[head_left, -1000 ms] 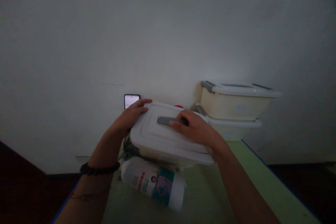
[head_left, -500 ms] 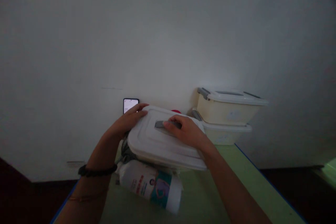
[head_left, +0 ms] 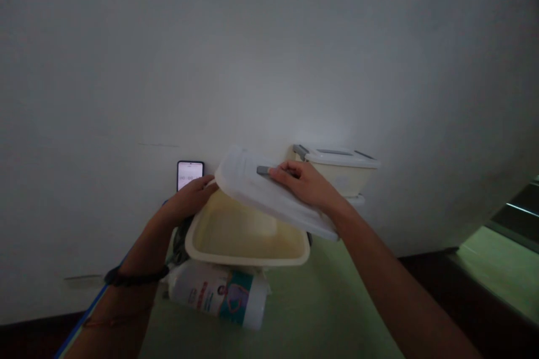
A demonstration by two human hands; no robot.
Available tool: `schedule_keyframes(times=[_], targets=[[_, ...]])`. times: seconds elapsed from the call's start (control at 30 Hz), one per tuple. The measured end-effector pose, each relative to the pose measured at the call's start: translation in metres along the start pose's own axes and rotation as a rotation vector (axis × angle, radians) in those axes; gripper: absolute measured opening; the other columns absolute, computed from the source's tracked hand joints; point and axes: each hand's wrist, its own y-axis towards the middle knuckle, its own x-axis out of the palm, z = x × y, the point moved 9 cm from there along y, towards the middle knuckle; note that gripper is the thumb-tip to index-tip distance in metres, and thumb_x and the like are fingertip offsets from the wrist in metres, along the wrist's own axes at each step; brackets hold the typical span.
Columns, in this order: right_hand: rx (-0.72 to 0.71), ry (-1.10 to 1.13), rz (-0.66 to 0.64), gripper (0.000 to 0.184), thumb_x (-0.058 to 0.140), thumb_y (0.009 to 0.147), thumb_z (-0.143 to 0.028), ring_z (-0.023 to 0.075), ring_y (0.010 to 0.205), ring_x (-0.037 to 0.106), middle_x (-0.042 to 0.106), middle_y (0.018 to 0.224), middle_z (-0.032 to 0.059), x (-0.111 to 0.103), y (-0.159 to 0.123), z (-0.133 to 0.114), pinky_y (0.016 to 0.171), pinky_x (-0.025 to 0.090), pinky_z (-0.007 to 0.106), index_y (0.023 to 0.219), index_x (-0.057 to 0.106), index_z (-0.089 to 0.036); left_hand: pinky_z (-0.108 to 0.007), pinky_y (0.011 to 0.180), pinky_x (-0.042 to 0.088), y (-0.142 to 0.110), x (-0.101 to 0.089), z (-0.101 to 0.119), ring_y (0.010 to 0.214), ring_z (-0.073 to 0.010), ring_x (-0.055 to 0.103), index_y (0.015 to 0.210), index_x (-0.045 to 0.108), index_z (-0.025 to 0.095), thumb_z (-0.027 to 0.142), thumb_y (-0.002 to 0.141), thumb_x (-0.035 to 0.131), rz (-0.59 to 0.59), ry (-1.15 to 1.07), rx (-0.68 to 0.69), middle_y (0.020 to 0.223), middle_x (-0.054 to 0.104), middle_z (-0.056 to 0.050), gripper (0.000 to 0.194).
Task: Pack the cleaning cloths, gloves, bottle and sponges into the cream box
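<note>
My right hand (head_left: pixel 297 176) is closed round the grey handle of a white lid (head_left: pixel 248 179). The lid is tilted and raised off a cream plastic storage box (head_left: pixel 248 262), whose inside shows bare walls and floor in front. My left hand (head_left: pixel 193 196) grips the box at its back left rim; the lid's corner partly covers the fingertips. A white bottle (head_left: pixel 189 286) with a teal and white label lies on its side just in front of the box. Some dark, crumpled material (head_left: pixel 180 244) sits between the left forearm and the box.
At the back right, a lidded cream box (head_left: pixel 341 176) is stacked on another one (head_left: pixel 357 200), against the white wall (head_left: pixel 252 67). A phone (head_left: pixel 189 171) with its screen lit leans at the back left. Everything stands on a light green table (head_left: pixel 320 303).
The lid has come up off the box, lifted by my right hand, and the inside now shows. My left hand has gone from the lid's corner to the box rim. The camera view has shifted right.
</note>
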Motion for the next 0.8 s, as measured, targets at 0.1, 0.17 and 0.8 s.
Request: schedule_keyframes(times=[0.1,0.17,0.8], targets=[[0.001,-0.022,-0.008,0.04,0.049,0.08,-0.056,0.0102,0.058,0.043,0.05,0.065,-0.0019,-0.026,-0.01,0.004,0.051,0.03,0.023,0.075,0.059,-0.018,-0.034,0.068,0.049,-0.003,-0.004,-0.003,0.079,-0.029,0.063,0.073,0.07,0.019,0.04,0.064,0.064,0.012,0.104,-0.045,0.075,0.071,-0.008,0.024],[0.03,-0.04,-0.027,0.039,0.048,0.081,-0.055,0.0098,0.056,0.041,0.048,0.065,-0.0028,-0.04,-0.019,0.013,0.052,0.03,0.024,0.073,0.057,-0.018,-0.031,0.061,0.048,-0.005,-0.006,-0.005,0.072,-0.0276,0.063,0.075,0.07,0.018,0.042,0.066,0.064,0.026,0.157,-0.078,0.071,0.071,-0.007,0.026],[0.381,-0.369,-0.142,0.025,0.051,0.088,-0.036,0.0142,0.073,0.059,0.062,0.086,0.0018,-0.053,-0.117,0.178,0.066,0.049,0.031,0.089,0.061,-0.013,-0.028,0.057,0.047,-0.01,-0.001,-0.019,0.063,-0.0198,0.06,0.084,0.061,0.016,0.042,0.073,0.061,0.032,0.199,-0.307,0.063,0.065,0.001,0.028]])
